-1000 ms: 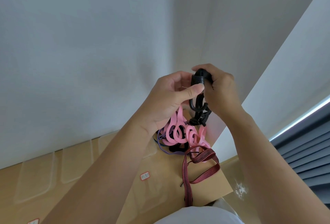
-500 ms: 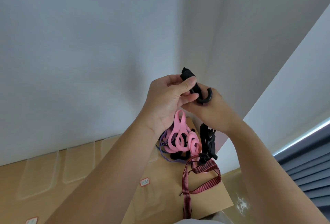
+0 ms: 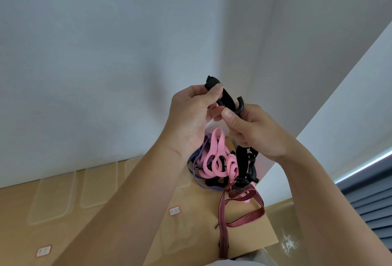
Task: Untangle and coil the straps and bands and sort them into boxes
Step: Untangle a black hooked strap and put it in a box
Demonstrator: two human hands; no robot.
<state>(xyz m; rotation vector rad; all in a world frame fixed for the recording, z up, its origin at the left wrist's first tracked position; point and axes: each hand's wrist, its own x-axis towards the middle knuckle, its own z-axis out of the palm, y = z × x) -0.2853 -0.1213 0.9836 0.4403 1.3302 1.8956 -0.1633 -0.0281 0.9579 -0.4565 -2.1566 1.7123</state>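
Note:
Both hands are raised above the table with a black strap [image 3: 228, 101] between them. My left hand [image 3: 192, 117] pinches its upper end with thumb and fingers. My right hand [image 3: 252, 132] grips the strap lower down, where it curls into a loop; the rest of the strap hangs below that hand, ending in black buckles. On the table beneath lies a tangle: pink bands [image 3: 214, 159], a purple band [image 3: 198, 155] and a red-and-black striped strap [image 3: 241, 212] trailing toward me.
Clear shallow plastic boxes [image 3: 99, 185] stand in a row on the brown table along the white wall. Small red-bordered labels [image 3: 174, 211] are stuck on the table in front of them. The table's right edge [image 3: 273, 238] is near the striped strap.
The hands have shifted the black strap: its end now sticks out above my left thumb, a curl shows by my right hand, and the buckled part hangs lower.

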